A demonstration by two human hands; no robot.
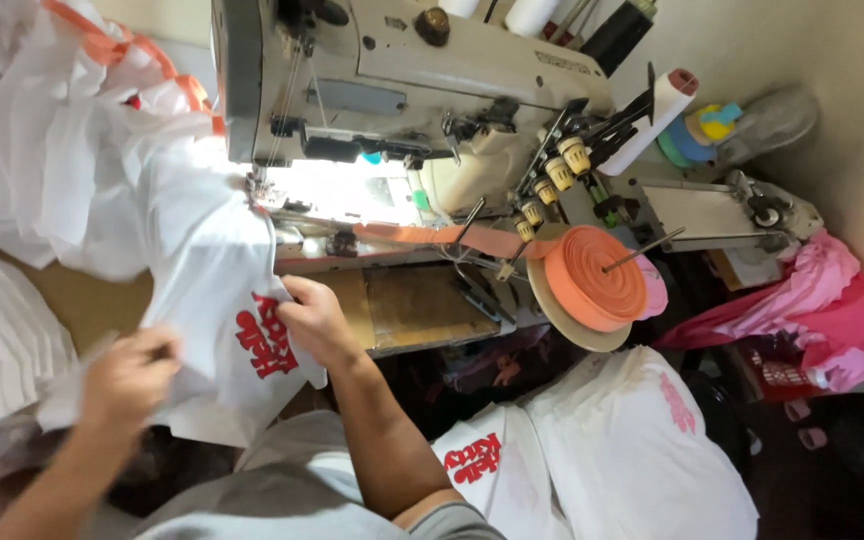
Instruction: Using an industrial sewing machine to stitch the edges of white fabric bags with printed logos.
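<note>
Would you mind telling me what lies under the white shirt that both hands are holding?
The white shirt drapes over the sewing machine bed and the table. The right hand presses on it; the left hand grips its edge. The shirt covers whatever else lies beneath.

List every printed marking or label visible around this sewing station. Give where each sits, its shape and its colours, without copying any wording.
Red block print on the white garment under the right hand.
Red print on white stacked garment, bottom centre.
Faint pink print on white stack, lower right.
Small dark plate on the cream sewing machine.
</note>
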